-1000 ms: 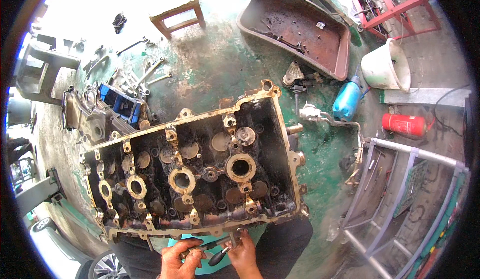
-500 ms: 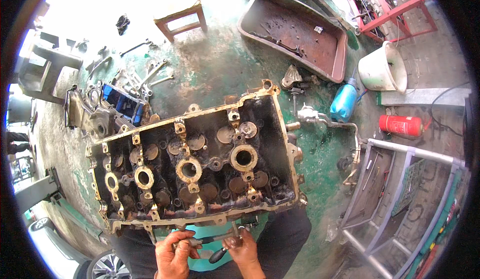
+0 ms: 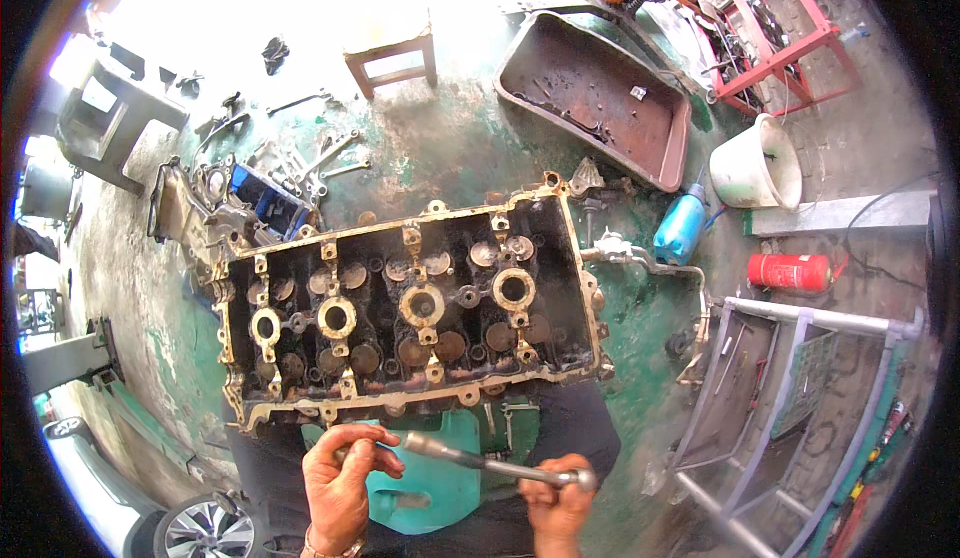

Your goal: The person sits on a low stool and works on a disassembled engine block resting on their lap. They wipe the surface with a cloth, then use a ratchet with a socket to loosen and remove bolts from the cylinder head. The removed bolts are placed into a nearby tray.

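A dirty cylinder head, black inside with a tan rim, lies across the middle of the view. Below it, my right hand grips a long metal wrench near its rounded end, the bar slanting up toward my left hand. My left hand has curled fingers just beside the bar's tip, around something too hidden to name. A teal seat shows under the hands, between my dark-trousered legs.
Loose engine parts and spanners lie behind at left, near a wooden stool. At right are a rusty tray, white bucket, blue bottle, red extinguisher and metal frame. A car wheel is lower left.
The view has shifted, so the cylinder head looks smaller and higher, with a wider gap above my hands. The wrench has swung across rightward, its left tip now out beside my left fingers.
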`<state>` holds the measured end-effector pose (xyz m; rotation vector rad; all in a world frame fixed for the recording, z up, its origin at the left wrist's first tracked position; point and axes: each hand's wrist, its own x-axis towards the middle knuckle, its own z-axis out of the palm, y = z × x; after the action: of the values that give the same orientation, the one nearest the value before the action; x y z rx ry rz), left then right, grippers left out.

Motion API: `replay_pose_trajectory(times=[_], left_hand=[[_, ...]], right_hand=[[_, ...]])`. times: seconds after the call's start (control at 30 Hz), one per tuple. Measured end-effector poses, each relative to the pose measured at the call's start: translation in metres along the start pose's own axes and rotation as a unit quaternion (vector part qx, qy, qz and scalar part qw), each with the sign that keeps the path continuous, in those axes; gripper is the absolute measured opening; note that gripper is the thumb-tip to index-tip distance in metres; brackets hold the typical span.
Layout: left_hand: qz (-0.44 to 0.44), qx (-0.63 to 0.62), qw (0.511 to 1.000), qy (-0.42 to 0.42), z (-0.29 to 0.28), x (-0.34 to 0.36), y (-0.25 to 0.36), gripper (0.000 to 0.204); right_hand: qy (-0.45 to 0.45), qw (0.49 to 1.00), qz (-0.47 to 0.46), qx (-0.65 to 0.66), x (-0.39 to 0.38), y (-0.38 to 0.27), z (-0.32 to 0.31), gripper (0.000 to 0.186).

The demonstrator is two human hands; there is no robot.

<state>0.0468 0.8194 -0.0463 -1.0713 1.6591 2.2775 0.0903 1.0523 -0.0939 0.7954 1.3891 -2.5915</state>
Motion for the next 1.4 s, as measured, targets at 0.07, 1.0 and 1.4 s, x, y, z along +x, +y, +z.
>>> replay_pose_trajectory(times=[0.07, 1.0, 1.4], left_hand=[[-0.019, -0.042, 0.998, -0.047, 0.001, -0.001, -0.002, 0.009], [-0.119, -0.144, 0.942, -0.278, -0.012, -0.046, -0.017, 0.033], [-0.133, -0.195, 0.890, -0.389, -0.012, -0.044, -0.010, 0.027]], right_hand=[[0.007, 0.996, -0.079, -0.034, 0.001, -0.030, -0.001, 0.046], [-0.032, 0.979, -0.150, -0.135, -0.058, -0.090, -0.014, 0.051], [-0.056, 0.978, -0.132, -0.151, -0.067, -0.093, -0.020, 0.054]])
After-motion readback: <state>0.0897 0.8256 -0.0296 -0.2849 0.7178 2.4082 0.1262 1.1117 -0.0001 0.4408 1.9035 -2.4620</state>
